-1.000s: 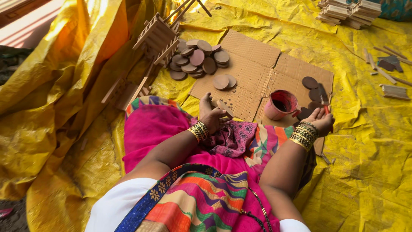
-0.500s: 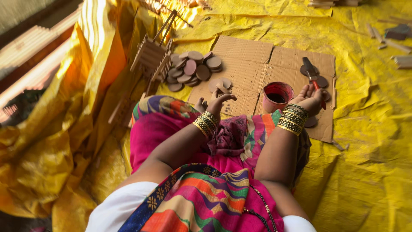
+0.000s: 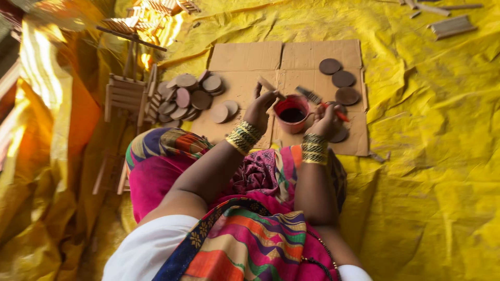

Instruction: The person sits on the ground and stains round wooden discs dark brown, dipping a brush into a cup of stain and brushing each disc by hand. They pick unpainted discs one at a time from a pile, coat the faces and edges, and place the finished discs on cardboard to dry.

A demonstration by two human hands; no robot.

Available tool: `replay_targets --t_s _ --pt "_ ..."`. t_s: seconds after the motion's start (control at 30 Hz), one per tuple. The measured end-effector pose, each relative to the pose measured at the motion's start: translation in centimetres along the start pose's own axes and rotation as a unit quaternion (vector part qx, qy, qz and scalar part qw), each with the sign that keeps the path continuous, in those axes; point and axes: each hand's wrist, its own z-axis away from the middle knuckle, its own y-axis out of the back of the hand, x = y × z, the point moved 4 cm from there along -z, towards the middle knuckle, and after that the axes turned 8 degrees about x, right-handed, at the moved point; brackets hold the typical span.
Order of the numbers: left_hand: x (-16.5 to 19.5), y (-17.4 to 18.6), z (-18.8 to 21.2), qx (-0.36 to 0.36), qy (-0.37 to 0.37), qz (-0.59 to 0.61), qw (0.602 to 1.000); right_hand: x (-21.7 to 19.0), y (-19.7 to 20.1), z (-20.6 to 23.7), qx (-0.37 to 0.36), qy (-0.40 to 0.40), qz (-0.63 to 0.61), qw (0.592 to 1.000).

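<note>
My left hand (image 3: pixel 262 107) holds a small round wooden disc (image 3: pixel 269 84) edge-on, just left of a red cup of dark red paint (image 3: pixel 292 115). My right hand (image 3: pixel 325 120) grips a red-handled paintbrush (image 3: pixel 319 100), whose bristles hang above the cup's right rim. Both wrists wear gold bangles. The cup stands on a flattened cardboard sheet (image 3: pixel 245 57) in front of my lap. Three dark painted discs (image 3: pixel 338 79) lie on the cardboard to the right. A pile of unpainted discs (image 3: pixel 185 96) sits at its left edge, and two loose ones (image 3: pixel 224 111) lie beside it.
A yellow tarp (image 3: pixel 432 156) covers the ground all around. Small wooden slatted chairs (image 3: pixel 125 96) stand left of the disc pile, with more wooden frames (image 3: pixel 156 10) behind. Bundles of wooden sticks (image 3: pixel 451 26) lie at the far right.
My left hand has lifted a disc and moved right, up to the cup. My right hand has brought the brush over the cup's rim. The view has tilted and shifted.
</note>
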Motion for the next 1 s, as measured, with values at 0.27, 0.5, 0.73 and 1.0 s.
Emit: replay_targets --t_s 0.27,0.5,0.73,1.0 --pt "-0.1 3.3 -3.9 -0.071 0.05 0.055 0.995 2.3 0.2 -3.1 -0.106 0.121 0.066 0.985" --pt "-0.4 9.2 -5.2 -0.095 0.037 -0.058 0.993 4.1 -1.0 -5.4 -0.101 0.159 0.196 0.962" --pt "-5.5 17.2 -3.6 -0.15 0.201 -0.233 0.939 4.4 -0.2 -3.7 -0.078 0.125 0.178 0.973" --pt "-8.9 15.2 -1.1 -0.288 0.279 -0.283 0.871 2.1 1.3 -3.2 -0.06 0.177 0.229 0.955"
